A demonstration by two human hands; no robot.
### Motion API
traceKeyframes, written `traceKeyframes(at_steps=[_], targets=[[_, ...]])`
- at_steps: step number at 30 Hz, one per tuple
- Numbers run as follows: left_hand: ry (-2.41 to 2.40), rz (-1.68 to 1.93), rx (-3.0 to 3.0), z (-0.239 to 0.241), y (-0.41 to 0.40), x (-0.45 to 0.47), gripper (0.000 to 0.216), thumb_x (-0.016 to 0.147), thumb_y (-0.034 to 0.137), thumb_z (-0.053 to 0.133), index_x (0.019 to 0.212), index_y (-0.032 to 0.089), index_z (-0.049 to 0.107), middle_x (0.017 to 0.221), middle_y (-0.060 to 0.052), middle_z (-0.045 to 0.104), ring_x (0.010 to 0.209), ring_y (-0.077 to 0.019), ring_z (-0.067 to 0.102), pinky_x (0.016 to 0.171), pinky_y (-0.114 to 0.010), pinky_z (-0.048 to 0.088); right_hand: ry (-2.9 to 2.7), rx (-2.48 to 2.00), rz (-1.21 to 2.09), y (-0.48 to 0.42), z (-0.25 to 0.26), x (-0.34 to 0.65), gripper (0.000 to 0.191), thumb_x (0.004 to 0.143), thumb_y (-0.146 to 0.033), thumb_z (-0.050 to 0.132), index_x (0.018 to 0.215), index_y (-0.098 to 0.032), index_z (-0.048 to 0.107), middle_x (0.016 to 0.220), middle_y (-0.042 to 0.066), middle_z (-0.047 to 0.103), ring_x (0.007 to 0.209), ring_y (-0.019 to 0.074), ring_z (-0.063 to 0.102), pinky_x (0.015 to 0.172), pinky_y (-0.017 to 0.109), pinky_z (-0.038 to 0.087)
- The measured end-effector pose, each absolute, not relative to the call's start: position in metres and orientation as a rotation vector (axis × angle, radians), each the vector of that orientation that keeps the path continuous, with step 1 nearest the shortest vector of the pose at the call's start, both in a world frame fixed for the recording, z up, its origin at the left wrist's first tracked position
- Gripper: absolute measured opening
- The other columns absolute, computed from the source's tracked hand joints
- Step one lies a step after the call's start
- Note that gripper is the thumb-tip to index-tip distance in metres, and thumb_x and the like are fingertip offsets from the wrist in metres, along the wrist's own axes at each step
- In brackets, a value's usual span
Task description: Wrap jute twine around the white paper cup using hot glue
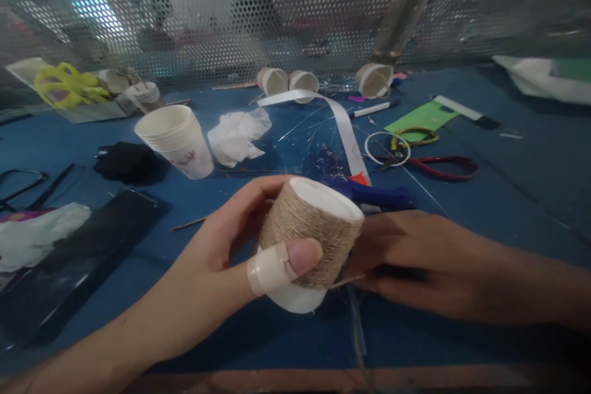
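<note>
My left hand [231, 258] is wrapped round a white paper cup [295, 297] that tilts over the table. Brown twine [295, 221] is wound closely round most of the cup's side, leaving a white band bare at the lower end. A strip of tape circles the thumb, which presses on the twine. Close against the cup's right side, my right hand [415, 252] has its fingers pinched on the loose end of the twine, which trails down toward the table edge. The fingertips of this hand are partly hidden behind the cup.
Beyond the hands lie a blue glue gun [378, 192], red-handled pliers [443, 166] and a white strip [339, 120]. Stacked paper cups [178, 141] stand left of crumpled white plastic [240, 135]. Yellow scissors [64, 86] and several twine-wrapped cups sit near the perforated metal screen [207, 18].
</note>
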State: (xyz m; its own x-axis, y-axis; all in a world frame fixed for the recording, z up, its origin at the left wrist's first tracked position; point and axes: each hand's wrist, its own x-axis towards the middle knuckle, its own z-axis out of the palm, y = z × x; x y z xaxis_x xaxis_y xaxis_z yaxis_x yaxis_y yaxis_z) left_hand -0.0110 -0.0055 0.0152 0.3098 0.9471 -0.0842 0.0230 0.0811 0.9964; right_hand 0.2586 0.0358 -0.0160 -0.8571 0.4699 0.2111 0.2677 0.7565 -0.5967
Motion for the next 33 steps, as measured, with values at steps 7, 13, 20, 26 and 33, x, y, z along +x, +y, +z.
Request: traceKeyframes(at_steps=[7, 13, 20, 26, 33], targets=[[1.016, 0.828, 1.402, 0.015, -0.003, -0.014, 0.037, 0.091, 0.036, 0.083, 0.127, 0.032, 0.074, 0.122, 0.001, 0.080, 0.110, -0.0234, 0.074, 0.091, -0.028, 0.063, -2.637, -0.569, 0.798, 0.035, -0.018, 0.259, 0.019, 0.106, -0.020, 0.061, 0.111, -0.022, 0.079, 0.109, 0.000, 0.085, 0.102, 0.0136, 0.077, 0.090, 0.024, 0.056], [0.961, 0.879, 1.428, 0.007, -0.004, -0.016, 0.041, 0.086, 0.030, 0.087, 0.125, 0.038, 0.076, 0.119, 0.004, 0.078, 0.107, -0.0205, 0.074, 0.088, -0.023, 0.063, -2.617, -0.508, 0.737, 0.035, -0.020, 0.259, 0.015, 0.106, -0.019, 0.062, 0.112, -0.025, 0.075, 0.106, -0.003, 0.083, 0.098, 0.0093, 0.074, 0.092, 0.017, 0.053], [0.907, 0.797, 1.449, 0.003, -0.006, -0.022, 0.049, 0.092, 0.024, 0.082, 0.131, 0.050, 0.071, 0.126, 0.011, 0.075, 0.113, -0.0137, 0.072, 0.091, -0.014, 0.060, -2.597, -0.516, 0.739, 0.035, -0.023, 0.261, 0.020, 0.105, -0.018, 0.064, 0.116, -0.032, 0.073, 0.106, -0.007, 0.081, 0.098, 0.0082, 0.073, 0.093, 0.013, 0.052], [0.909, 0.788, 1.438, 0.007, -0.006, -0.019, 0.044, 0.094, 0.024, 0.079, 0.129, 0.049, 0.072, 0.123, 0.012, 0.076, 0.111, -0.0103, 0.073, 0.091, -0.011, 0.059, -2.605, -0.505, 0.722, 0.036, -0.025, 0.261, 0.018, 0.107, -0.022, 0.061, 0.118, -0.033, 0.070, 0.106, -0.007, 0.080, 0.098, 0.0084, 0.073, 0.094, 0.013, 0.053], [0.909, 0.798, 1.441, 0.008, -0.005, -0.018, 0.044, 0.089, 0.023, 0.084, 0.126, 0.044, 0.074, 0.121, 0.010, 0.077, 0.108, -0.0126, 0.075, 0.089, -0.013, 0.060, -2.621, -0.536, 0.628, 0.037, -0.024, 0.260, 0.018, 0.108, -0.025, 0.058, 0.120, -0.035, 0.066, 0.102, -0.008, 0.080, 0.089, 0.0089, 0.074, 0.082, 0.017, 0.056]])
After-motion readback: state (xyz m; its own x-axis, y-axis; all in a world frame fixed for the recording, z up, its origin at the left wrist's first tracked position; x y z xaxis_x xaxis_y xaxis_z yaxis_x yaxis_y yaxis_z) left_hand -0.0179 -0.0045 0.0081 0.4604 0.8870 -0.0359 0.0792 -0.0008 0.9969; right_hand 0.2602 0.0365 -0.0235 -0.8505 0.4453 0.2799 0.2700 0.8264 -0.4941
